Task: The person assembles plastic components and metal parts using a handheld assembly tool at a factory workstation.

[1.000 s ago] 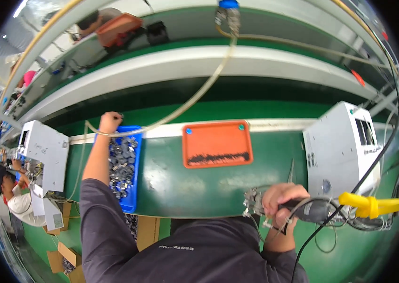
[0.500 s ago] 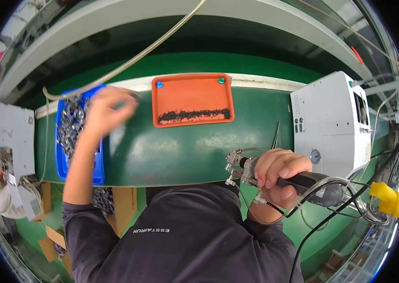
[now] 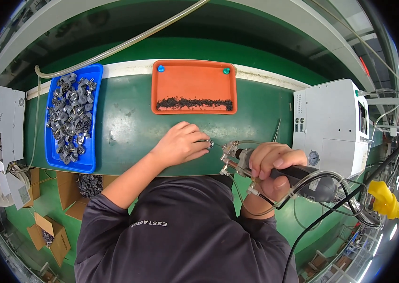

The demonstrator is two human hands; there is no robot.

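In my right hand (image 3: 274, 165) is a powered screwdriver (image 3: 322, 188), black and grey, with a metal head, fittings and clear tubes. It lies nearly level, its thin tip pointing left. My left hand (image 3: 180, 145) is closed on a small grey and metal part (image 3: 210, 143), held at the fingertips just in front of that tip. I cannot tell whether tip and part touch. Beyond my hands lies an orange tray (image 3: 194, 87) with a band of tiny black pieces along its near side. On the left a blue tray (image 3: 91, 162) is full of similar grey and metal parts (image 3: 72, 118).
A white machine (image 3: 329, 122) with a gauge stands at the right end of the green bench (image 3: 128, 127). Another pale machine (image 3: 4, 115) is at the left. A clear hose (image 3: 128, 47) hangs across the back. Cardboard boxes (image 3: 51, 238) of parts stand on the floor.
My left hand has come from beside the blue tray, right and nearer, to the screwdriver's tip with a part in its fingers. My right hand stays on the screwdriver.
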